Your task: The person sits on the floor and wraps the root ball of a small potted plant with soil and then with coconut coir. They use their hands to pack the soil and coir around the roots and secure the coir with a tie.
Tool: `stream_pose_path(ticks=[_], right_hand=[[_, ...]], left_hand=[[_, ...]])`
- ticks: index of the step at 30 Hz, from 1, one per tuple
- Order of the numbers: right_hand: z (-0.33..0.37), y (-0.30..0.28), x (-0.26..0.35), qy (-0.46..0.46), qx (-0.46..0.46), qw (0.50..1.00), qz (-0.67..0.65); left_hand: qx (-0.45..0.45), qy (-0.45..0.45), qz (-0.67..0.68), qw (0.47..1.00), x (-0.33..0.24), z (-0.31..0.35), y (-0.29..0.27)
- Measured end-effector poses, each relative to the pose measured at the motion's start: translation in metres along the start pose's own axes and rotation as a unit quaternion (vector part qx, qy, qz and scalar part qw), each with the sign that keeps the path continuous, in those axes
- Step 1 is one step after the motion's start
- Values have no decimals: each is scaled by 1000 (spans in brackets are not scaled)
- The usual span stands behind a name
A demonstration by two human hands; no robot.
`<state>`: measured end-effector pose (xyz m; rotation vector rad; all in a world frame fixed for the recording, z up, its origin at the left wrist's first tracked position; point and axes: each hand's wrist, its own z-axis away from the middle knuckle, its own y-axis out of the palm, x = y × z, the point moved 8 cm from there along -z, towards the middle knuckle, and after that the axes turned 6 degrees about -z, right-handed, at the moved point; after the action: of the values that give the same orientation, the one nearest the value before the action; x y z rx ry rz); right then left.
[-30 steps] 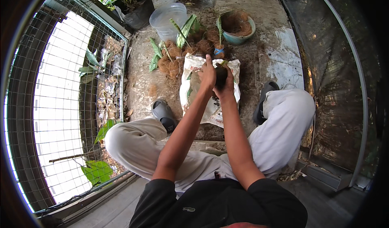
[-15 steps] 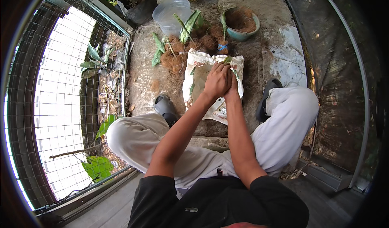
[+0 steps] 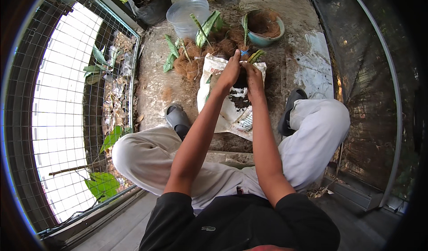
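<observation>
Held dark brown soil clump (image 3: 241,78) in curled bare right hand (image 3: 254,79), near slim green shoots (image 3: 256,56).
Had it between palms, above white printed sack (image 3: 221,117); could not tell grip of bare left hand (image 3: 228,75).

Print (image 3: 245,122) on the white sack (image 3: 226,118) cannot be read.

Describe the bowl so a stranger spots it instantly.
Find the white sack near the picture's centre. Beyond its far right corner sits a round blue-green bowl holding brown fibre. Unlike the clear plastic tub to its left, it is opaque and coloured.
</observation>
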<state>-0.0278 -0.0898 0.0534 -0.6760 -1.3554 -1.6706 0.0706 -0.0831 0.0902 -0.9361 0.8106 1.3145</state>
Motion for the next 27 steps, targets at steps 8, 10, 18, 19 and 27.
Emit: stream_pose_path(ticks=[8, 10, 18, 19, 27], right_hand=[[9, 28, 15, -162, -38, 930, 328], [16, 35, 11, -162, -43, 912, 375], [1, 43, -25, -91, 38, 887, 452], [-4, 42, -40, -24, 72, 957, 279], [-64, -121, -88, 34, -174, 922, 344]], left_hand=[[-120, -56, 76, 988, 53, 8, -10], [-122, -12, 146, 982, 76, 1, -8], [-80, -10, 364, 928, 128, -14, 0], [-47, -33, 431, 901, 129, -16, -5], [-6, -19, 485, 874, 151, -12, -98]])
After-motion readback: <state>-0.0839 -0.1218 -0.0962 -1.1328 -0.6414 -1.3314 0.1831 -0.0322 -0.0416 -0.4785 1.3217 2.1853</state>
